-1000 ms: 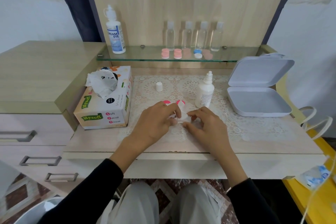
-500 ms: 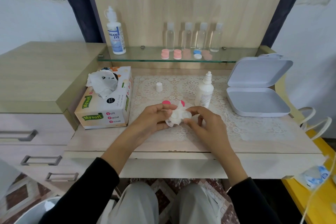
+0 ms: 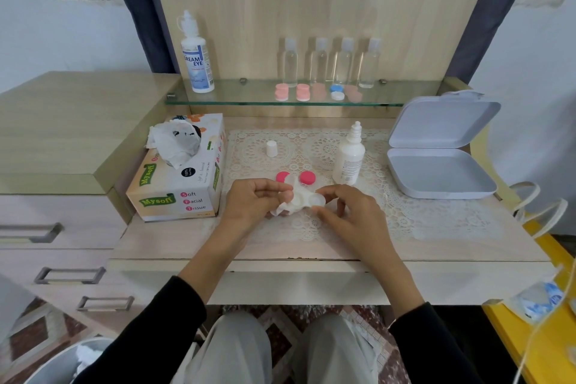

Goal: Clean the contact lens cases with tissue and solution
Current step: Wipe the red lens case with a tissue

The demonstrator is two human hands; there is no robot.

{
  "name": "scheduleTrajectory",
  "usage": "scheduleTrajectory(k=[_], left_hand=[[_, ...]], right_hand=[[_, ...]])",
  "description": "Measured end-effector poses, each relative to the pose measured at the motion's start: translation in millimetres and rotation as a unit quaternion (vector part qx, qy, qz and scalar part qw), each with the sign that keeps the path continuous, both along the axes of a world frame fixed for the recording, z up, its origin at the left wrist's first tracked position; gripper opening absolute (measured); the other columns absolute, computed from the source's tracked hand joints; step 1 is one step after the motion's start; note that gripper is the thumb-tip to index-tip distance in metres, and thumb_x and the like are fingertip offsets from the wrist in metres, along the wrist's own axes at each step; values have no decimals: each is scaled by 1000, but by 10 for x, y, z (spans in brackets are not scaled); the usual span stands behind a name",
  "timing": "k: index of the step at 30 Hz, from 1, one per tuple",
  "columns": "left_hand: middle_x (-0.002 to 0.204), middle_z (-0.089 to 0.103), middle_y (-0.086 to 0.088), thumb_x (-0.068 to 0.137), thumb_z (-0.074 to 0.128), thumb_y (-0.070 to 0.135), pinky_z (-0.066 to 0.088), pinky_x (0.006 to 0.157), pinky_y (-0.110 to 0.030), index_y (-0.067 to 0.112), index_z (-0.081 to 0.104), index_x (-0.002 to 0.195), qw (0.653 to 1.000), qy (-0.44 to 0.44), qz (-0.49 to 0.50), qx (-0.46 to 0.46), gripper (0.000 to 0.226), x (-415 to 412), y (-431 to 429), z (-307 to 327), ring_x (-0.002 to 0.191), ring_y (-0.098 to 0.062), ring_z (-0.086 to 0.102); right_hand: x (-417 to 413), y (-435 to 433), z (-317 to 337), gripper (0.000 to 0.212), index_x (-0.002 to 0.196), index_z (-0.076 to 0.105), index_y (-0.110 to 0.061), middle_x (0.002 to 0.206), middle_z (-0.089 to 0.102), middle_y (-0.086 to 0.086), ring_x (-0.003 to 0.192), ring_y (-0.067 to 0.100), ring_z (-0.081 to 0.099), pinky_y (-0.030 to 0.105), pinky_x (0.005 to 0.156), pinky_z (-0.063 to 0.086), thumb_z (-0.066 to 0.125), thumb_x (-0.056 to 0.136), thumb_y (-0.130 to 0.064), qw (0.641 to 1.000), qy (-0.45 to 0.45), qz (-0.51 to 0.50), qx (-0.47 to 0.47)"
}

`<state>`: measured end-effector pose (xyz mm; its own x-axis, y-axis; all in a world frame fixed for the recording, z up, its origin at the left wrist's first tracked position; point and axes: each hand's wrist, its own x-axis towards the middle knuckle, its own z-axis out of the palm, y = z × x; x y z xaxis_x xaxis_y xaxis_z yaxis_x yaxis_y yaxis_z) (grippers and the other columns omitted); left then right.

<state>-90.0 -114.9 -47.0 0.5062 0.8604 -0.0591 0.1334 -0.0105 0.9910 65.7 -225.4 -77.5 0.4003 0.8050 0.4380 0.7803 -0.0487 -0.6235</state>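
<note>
My left hand (image 3: 254, 199) grips a crumpled white tissue (image 3: 291, 204) and presses it onto a white lens case (image 3: 313, 198). My right hand (image 3: 346, 212) pinches the right end of that case just above the lace mat. Two pink caps (image 3: 283, 178) (image 3: 307, 178) lie on the mat right behind my fingers. An uncapped white solution bottle (image 3: 350, 159) stands to the right of the caps, and its small white cap (image 3: 271, 148) stands further back on the left.
A tissue box (image 3: 184, 178) sits at the left of the desk. An open grey case (image 3: 436, 153) lies at the right. On the glass shelf (image 3: 249, 100) stand a large solution bottle (image 3: 196, 56), several clear bottles and more lens cases (image 3: 293, 92).
My hands have lifted the tissue and lens case off the mat and drawn them slightly toward me, uncovering both pink caps. The tissue now wraps over the case's left side.
</note>
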Motion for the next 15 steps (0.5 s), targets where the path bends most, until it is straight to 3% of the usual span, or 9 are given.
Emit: scheduleTrajectory(k=[6, 10, 13, 15], left_hand=[[74, 72, 2, 73, 80, 18, 52, 67, -32, 28, 75, 77, 987, 24, 54, 149, 12, 36, 6, -78, 69, -19, 63], [75, 69, 15, 79, 75, 15, 41, 58, -9, 29, 72, 79, 976, -23, 101, 193, 14, 38, -17, -70, 56, 3, 52], [85, 69, 15, 86, 67, 11, 42, 65, -6, 29, 70, 89, 974, -27, 89, 208, 19, 18, 7, -59, 72, 7, 56], [102, 68, 12, 89, 61, 6, 42, 75, -4, 26, 70, 100, 966, 21, 18, 256, 25, 2, 17, -57, 89, 10, 57]], right_hand=[[-8, 11, -9, 19, 98, 67, -33, 82, 61, -22, 68, 2, 50, 22, 58, 33, 73, 81, -38, 1000, -5, -2, -10], [-18, 9, -10, 19, 97, 67, -31, 86, 61, -20, 72, -1, 47, 21, 58, 31, 73, 79, -36, 1000, -3, -17, -9], [-14, 30, -45, 22, 98, 69, -27, 96, 59, -16, 90, 0, 47, 19, 60, 33, 73, 78, -36, 999, -35, -29, -19], [-7, 47, -58, 23, 99, 70, -27, 99, 58, -16, 99, 3, 47, 15, 62, 34, 73, 78, -36, 998, -45, -34, -26]])
